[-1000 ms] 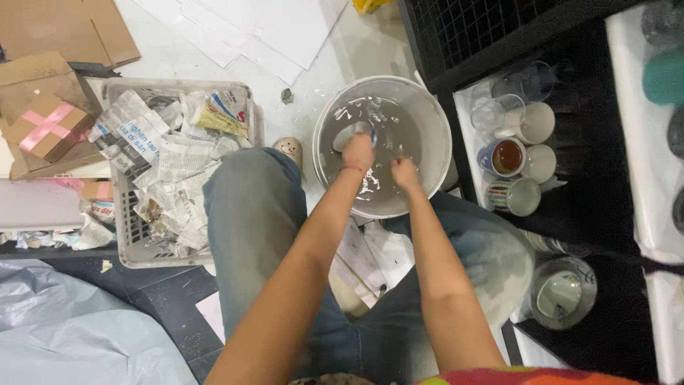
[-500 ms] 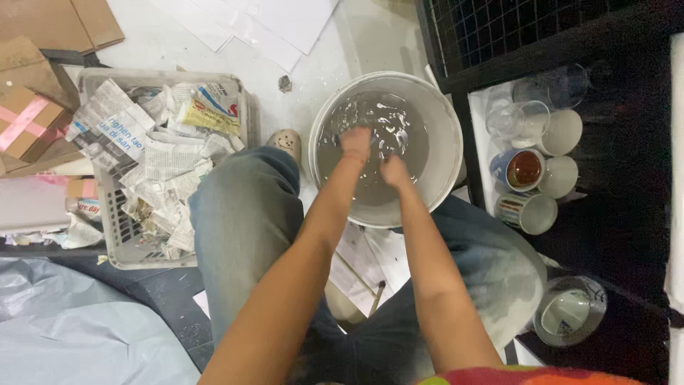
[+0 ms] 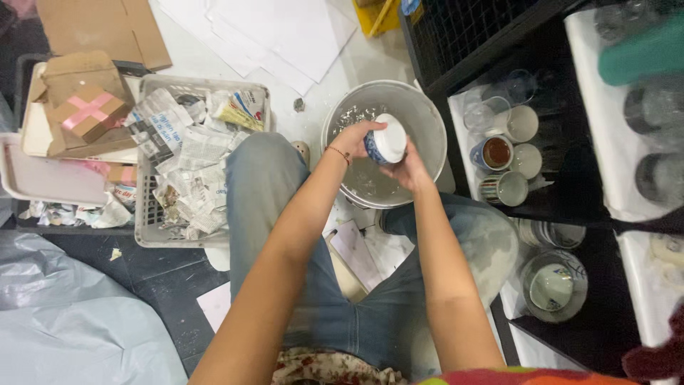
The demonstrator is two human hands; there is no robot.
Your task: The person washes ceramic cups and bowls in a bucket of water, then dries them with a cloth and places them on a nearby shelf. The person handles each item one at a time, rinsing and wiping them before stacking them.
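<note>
A white and blue ceramic cup (image 3: 387, 140) is held upside down above a round grey basin (image 3: 420, 114) of cloudy water. My left hand (image 3: 354, 137) grips the cup's left side, with a thin red bracelet at the wrist. My right hand (image 3: 406, 167) supports the cup from below and to the right. Both hands are out of the water, and the cup's white base faces the camera.
A grey basket (image 3: 149, 221) of crumpled newspaper sits left of my knee. Several cups and glasses (image 3: 509, 153) stand on a dark shelf at the right, with another cup in a metal bowl (image 3: 554, 285) lower down. Cardboard boxes (image 3: 85, 110) lie at the upper left, white paper sheets above.
Both hands were down in the basin's water. They have now risen out of it, holding the white and blue cup above the surface.
</note>
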